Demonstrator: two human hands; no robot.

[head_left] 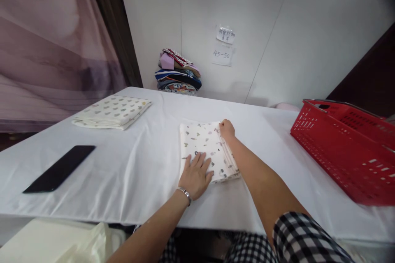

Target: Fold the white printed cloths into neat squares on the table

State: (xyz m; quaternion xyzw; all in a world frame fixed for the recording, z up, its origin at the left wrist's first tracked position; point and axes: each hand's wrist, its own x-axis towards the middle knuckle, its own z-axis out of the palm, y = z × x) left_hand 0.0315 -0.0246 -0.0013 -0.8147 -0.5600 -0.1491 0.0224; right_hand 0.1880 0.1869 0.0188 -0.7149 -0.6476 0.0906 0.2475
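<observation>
A folded white cloth with small printed figures [205,144] lies in the middle of the white-covered table [138,164]. My left hand [195,174] rests flat on its near left corner, fingers spread. My right hand [227,129] is closed at the cloth's far right corner, fingers curled over the edge. A silver bracelet sits on my left wrist.
A second folded patterned cloth [112,111] lies at the far left. A black phone [60,168] lies near the left front edge. A red plastic basket [345,144] stands at the right. A stack of folded clothes [178,72] sits against the back wall.
</observation>
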